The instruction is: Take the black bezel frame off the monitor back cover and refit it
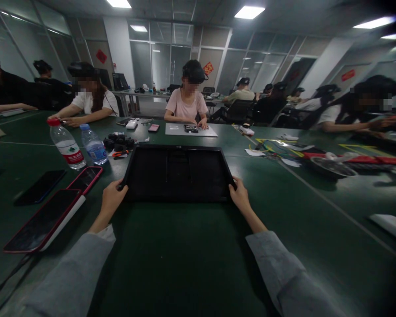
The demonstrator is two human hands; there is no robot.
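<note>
A black rectangular tray [178,152] lies on the dark green table [185,255] straight ahead of me. My left hand [112,198] grips its near left corner, fingers curled round the rim. My right hand [239,196] grips the near right corner the same way. Both my arms are in grey sleeves. The tray's inside looks dark, and I cannot make out anything in it.
To my left lie three phones [44,220], two with red edges, and two water bottles [67,145] stand behind them. Small black parts and orange-handled pliers [120,143] sit beyond the tray. Several people work around the table; cables and tools [317,156] lie at right.
</note>
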